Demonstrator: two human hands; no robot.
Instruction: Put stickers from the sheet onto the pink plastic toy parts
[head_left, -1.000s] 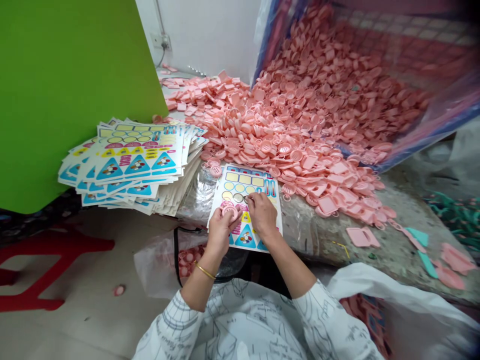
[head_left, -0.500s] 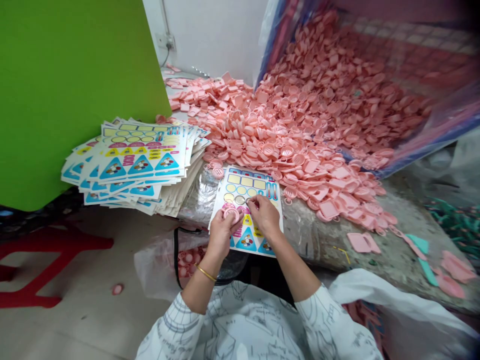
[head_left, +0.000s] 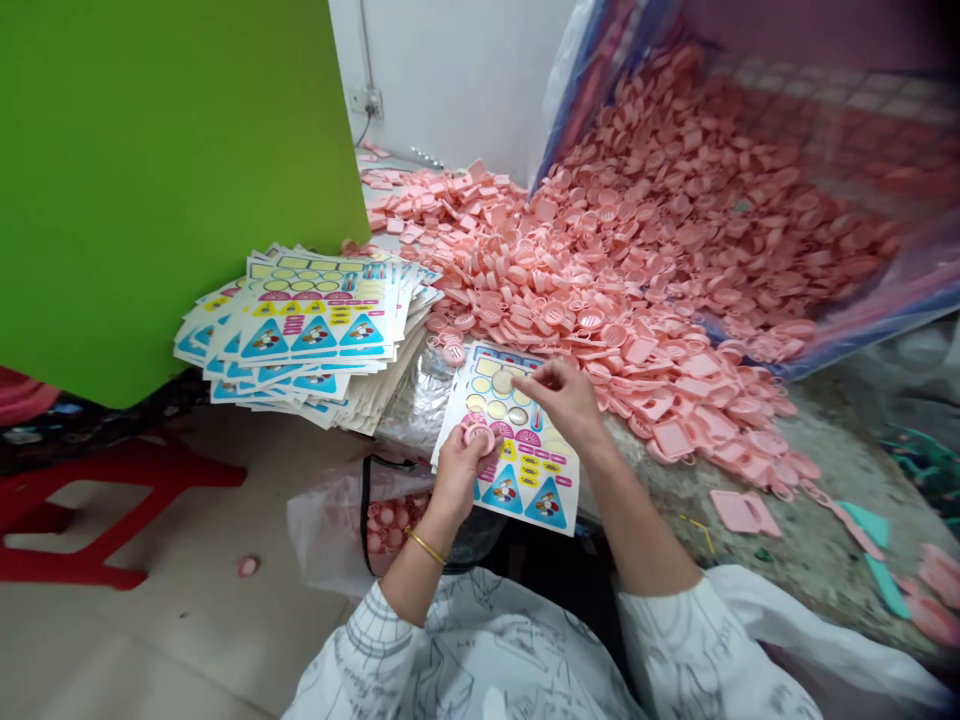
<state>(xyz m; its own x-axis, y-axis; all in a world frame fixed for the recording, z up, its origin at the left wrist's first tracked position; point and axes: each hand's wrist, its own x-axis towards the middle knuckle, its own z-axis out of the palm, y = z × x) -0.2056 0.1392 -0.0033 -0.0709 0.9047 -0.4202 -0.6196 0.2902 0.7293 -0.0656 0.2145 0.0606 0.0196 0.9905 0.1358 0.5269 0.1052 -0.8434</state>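
My left hand (head_left: 459,475) is closed round a small round pink plastic piece (head_left: 478,436), its face turned up, over the left edge of a sticker sheet (head_left: 559,500). The sheet has yellow, pink and blue printed shapes and lies at the table's front edge. Above its upper part, my right hand (head_left: 564,398) pinches what looks like a pale round sticker (head_left: 503,382) at thumb and fingertip. Just below, one round spot (head_left: 517,415) on the sheet looks grey, unlike the yellow rounds beside it.
A stack of sticker sheets (head_left: 322,330) lies on the left beside a green panel (head_left: 180,180). Pink plastic pieces (head_left: 540,270) spill from a lined, tipped container (head_left: 847,345) across the table. A red stool (head_left: 112,500) stands on the floor at left.
My right hand has lifted off the sheet and moved up and right, the pale round now at its fingertips. My left hand keeps the pink piece. The whole view has shifted slightly.
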